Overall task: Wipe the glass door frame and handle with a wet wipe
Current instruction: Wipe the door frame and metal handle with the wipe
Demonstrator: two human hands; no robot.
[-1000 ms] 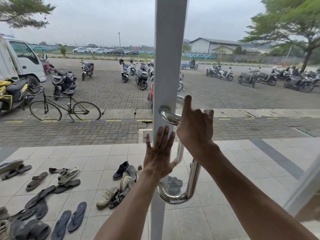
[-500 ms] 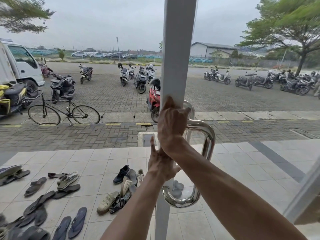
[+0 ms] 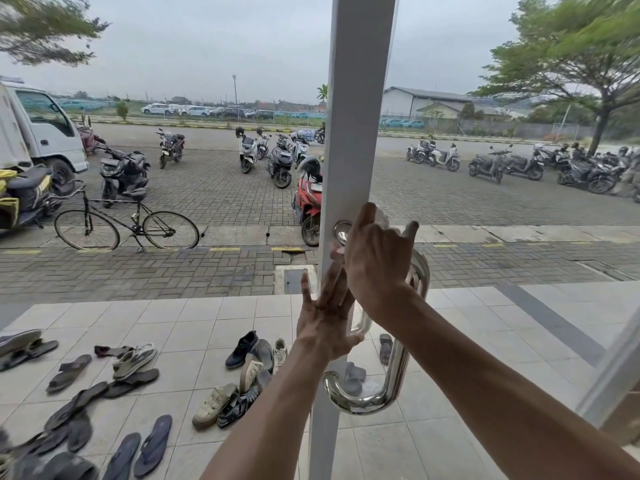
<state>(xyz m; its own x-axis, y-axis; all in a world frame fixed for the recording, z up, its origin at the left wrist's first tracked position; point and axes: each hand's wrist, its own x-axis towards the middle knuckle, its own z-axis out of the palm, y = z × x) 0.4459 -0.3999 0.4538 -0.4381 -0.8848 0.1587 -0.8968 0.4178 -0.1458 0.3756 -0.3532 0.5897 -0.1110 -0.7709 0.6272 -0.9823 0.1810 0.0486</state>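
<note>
Door-wiping task, mid-course. Nearest the viewer, the left hand (image 3: 325,318) is laid flat with fingers spread against the lower part of the white door frame (image 3: 360,116), just above the bottom mount of the handle (image 3: 391,382); nothing is held in it. Just above and touching it, the right hand (image 3: 375,261) is pressed to the frame beside the handle's upper mount, thumb and little finger raised, the remaining fingers curled toward the palm. A pale scrap at its fingertips, against the frame's left edge, is taken to be the wet wipe (image 3: 335,250), though too little is shown to be sure; whether it is pinched or merely pressed cannot be told. The wipe thus lies between palm and frame, not on the handle. Progress is judged partial: the frame at handle height is being worked, while the upper frame and the chrome bar appear undone. Beyond the glass, sandals (image 3: 142,448) are scattered on the tiled floor (image 3: 450,323).
</note>
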